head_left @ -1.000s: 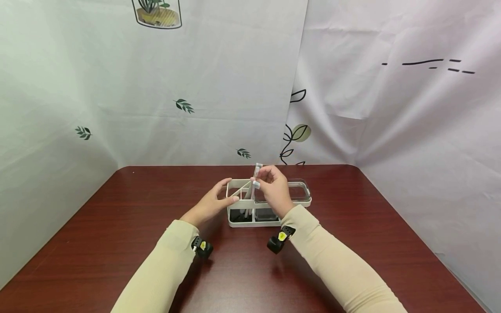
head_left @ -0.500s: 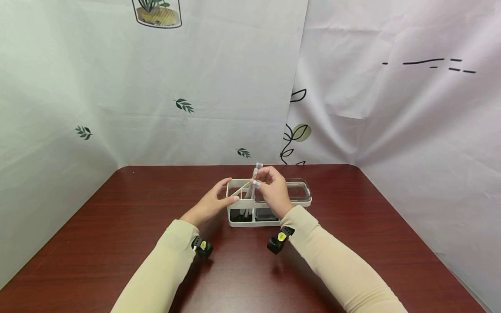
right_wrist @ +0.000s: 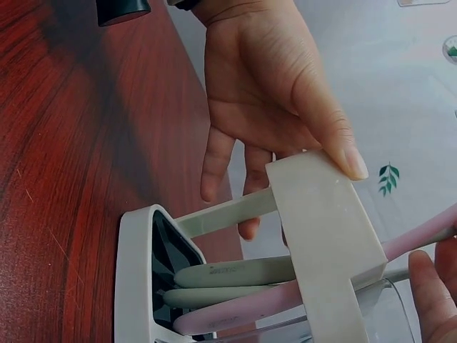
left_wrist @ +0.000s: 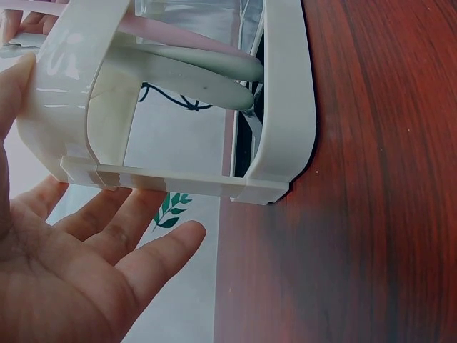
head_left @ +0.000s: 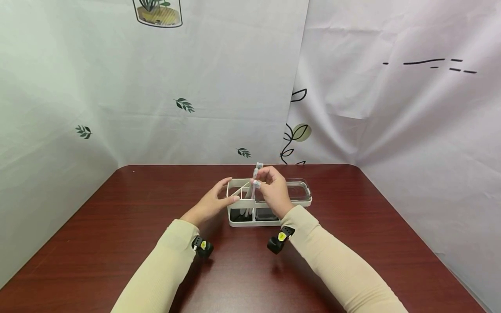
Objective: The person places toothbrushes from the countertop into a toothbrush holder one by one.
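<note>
A white toothbrush holder [head_left: 274,203] with two tiers stands near the back of the table. My left hand [head_left: 211,202] grips its upper frame at the left end, thumb on the near side and fingers spread behind. My right hand [head_left: 272,189] pinches a toothbrush just below its head [head_left: 258,166], above the left compartment. A pink toothbrush [right_wrist: 243,311] and two grey-green toothbrushes [right_wrist: 246,270] lean inside, handle ends down by the dark base. Whether the pinched one is pink or grey-green cannot be told, as fingers hide the upper parts.
On the holder's right half sits a clear lidded box [head_left: 299,189]. The dark red wooden table [head_left: 117,243] surrounds the holder. White printed cloth [head_left: 219,87] hangs behind and at both sides. Each wrist carries a black camera [head_left: 202,248].
The toothbrush head by my right fingers has turned slightly, its bristles now showing toward the right. Both hands and the holder stay in place.
</note>
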`<state>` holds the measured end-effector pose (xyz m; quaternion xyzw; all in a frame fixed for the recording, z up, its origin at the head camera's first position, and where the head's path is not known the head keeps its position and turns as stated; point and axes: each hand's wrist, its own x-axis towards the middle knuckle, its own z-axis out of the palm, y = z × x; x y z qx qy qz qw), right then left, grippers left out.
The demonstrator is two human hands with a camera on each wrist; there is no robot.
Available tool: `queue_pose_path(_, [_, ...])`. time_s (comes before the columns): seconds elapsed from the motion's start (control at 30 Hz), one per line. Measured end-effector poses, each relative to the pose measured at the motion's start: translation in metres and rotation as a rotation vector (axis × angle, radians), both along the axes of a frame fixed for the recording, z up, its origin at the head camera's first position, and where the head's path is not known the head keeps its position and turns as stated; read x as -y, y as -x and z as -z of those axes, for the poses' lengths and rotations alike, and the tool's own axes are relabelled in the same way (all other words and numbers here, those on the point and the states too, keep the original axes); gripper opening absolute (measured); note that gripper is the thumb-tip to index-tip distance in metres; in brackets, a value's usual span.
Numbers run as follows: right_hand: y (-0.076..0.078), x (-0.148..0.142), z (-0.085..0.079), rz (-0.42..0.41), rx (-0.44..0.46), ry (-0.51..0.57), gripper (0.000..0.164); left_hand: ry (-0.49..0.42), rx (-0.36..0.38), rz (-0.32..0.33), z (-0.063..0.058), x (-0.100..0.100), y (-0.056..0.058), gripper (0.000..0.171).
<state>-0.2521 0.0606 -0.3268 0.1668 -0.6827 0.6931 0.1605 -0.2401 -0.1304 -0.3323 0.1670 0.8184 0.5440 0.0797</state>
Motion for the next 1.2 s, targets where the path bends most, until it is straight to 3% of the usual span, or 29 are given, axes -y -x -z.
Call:
queue_pose_path(0.3, [-0.001, -0.001, -0.001, -0.014, 0.029, 0.022, 0.019, -0.001, 0.001, 0.005, -0.001, 0.000, 0.000, 0.072])
queue_pose_path(0.6, [-0.003, -0.002, -0.002, 0.027, 0.048, 0.007, 0.018, -0.010, 0.009, 0.000, -0.001, 0.000, 0.000, 0.071])
queue_pose_path(0.93, [-0.007, -0.007, -0.001, 0.004, 0.087, -0.013, 0.019, 0.034, -0.017, -0.031, 0.022, 0.005, 0.020, 0.075])
queue_pose_path(1.2, [-0.006, -0.009, 0.001, -0.003, 0.075, -0.015, 0.021, 0.034, -0.028, -0.034, 0.022, 0.004, 0.021, 0.075])
